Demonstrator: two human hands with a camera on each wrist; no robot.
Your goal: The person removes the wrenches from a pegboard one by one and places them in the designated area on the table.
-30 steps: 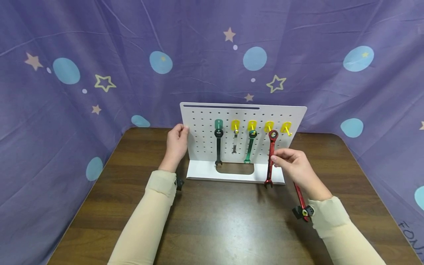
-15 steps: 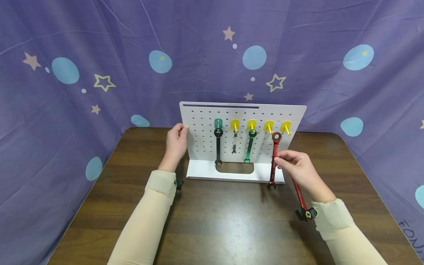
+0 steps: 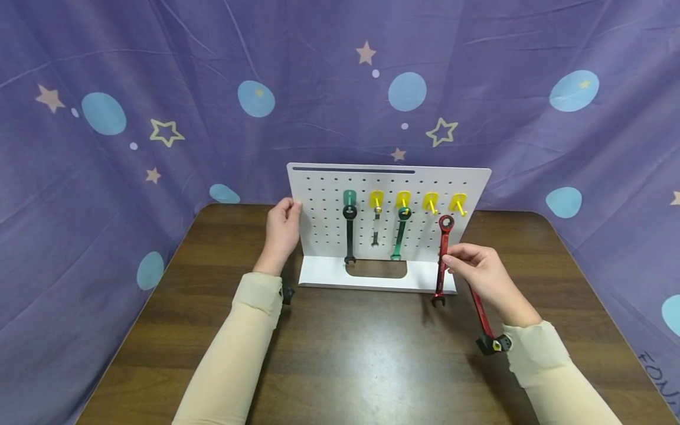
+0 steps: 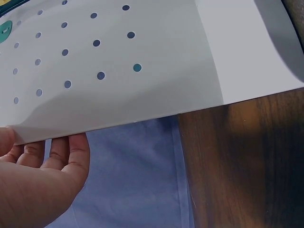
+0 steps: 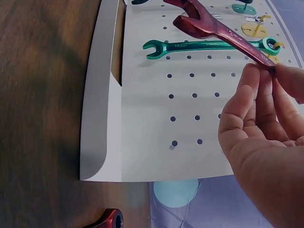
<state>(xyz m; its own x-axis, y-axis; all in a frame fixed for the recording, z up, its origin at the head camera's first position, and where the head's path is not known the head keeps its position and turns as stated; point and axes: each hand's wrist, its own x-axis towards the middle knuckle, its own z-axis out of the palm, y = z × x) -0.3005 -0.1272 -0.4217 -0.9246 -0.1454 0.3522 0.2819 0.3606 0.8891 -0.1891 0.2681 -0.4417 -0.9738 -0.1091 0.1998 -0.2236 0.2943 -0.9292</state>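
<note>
My right hand (image 3: pixel 475 277) pinches a red ratcheting combination wrench (image 3: pixel 442 268) by its shank, thumb against fingers. The wrench hangs nearly upright in front of the white pegboard (image 3: pixel 321 236), ring end up and below the two bare yellow hooks (image 3: pixel 431 202), off both. At the board's left edge my left hand (image 3: pixel 283 230) grips the panel, thumb in front and fingers behind in the left wrist view. On other hooks hang a black wrench (image 3: pixel 350 236), a small silver wrench (image 3: pixel 376 227) and a green wrench (image 3: pixel 400 236), which reads 12mm in the right wrist view.
A second red wrench (image 3: pixel 481 313) lies on the wooden table (image 3: pixel 340 348) right of the board, partly hidden by my right wrist and its camera. The board's white base (image 3: pixel 324 273) has a cut-out. A purple curtain (image 3: pixel 319 118) hangs behind the table.
The red wrench in my right hand has moved right and slightly down, its ring end drawing away from the fourth hook. My left hand stays on the board's edge.
</note>
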